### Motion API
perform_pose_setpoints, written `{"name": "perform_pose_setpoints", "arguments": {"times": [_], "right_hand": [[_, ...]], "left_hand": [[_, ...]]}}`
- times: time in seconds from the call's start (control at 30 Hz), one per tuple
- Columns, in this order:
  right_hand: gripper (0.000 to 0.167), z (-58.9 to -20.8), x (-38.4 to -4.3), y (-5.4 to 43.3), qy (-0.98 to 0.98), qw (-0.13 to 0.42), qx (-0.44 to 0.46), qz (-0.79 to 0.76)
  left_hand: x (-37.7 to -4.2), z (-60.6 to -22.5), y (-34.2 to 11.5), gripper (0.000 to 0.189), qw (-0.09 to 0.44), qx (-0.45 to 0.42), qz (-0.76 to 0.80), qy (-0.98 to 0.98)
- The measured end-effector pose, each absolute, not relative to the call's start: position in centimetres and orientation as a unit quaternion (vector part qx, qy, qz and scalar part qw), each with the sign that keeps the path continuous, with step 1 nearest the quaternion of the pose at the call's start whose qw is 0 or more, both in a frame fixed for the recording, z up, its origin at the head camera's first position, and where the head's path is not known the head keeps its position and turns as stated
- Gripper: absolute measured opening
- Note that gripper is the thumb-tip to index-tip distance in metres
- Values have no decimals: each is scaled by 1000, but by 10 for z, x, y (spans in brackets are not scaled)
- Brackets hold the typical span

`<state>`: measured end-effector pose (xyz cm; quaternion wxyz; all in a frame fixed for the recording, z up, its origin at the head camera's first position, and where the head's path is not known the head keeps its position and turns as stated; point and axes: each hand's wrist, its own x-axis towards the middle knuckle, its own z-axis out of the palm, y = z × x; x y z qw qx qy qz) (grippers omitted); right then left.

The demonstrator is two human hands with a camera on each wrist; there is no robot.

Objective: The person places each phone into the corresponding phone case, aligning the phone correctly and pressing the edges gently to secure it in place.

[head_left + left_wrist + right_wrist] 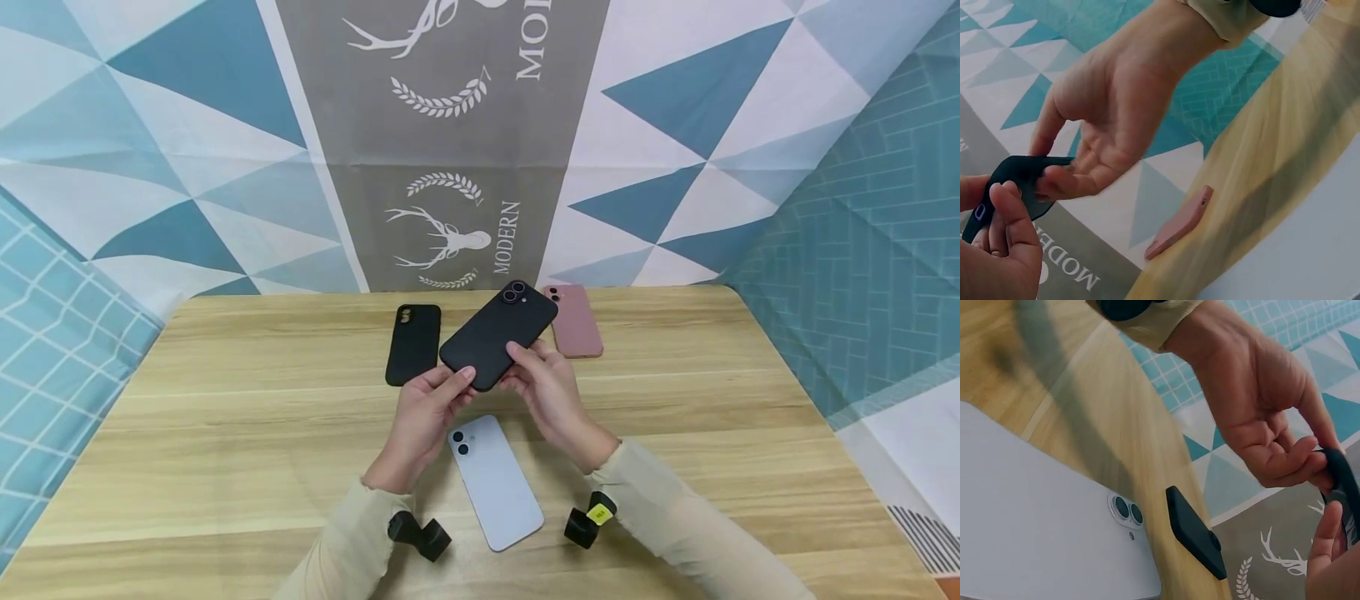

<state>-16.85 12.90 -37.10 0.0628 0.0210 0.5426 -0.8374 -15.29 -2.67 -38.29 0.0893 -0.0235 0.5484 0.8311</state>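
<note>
Both hands hold up a black phone [498, 333] with a matte back and two ringed camera lenses; I cannot tell whether a case covers it. The left hand [431, 417] pinches its lower left corner, thumb on the back. My right hand [551, 392] grips the lower right edge, thumb also on the back and fingers underneath. Below, between the forearms, a white phone [497, 483] lies with its cameras up. In the right wrist view, the left hand [1266, 406] holds one end of the black phone [1338, 472].
Left of the held phone, a black phone case [414, 343] lies near the table's back edge. A pink phone [579, 323] lies to the right, partly covered by the held one. Patterned cloth [442, 142] stands behind the wooden table [262, 417].
</note>
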Motion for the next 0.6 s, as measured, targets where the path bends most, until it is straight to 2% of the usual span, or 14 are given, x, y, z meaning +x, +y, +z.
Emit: {"name": "perform_pose_setpoints", "arguments": {"times": [0.1, 0.37, 0.6], "right_hand": [[21, -369, -169, 130, 533, 48, 47, -843], [26, -368, -172, 138, 537, 70, 71, -838], [18, -372, -173, 142, 549, 103, 81, -826]], "left_hand": [[-152, -385, -27, 20, 104, -23, 827, 552], [-155, -385, -40, 18, 206, 16, 804, 558], [-160, -386, -51, 17, 201, 21, 785, 586]]}}
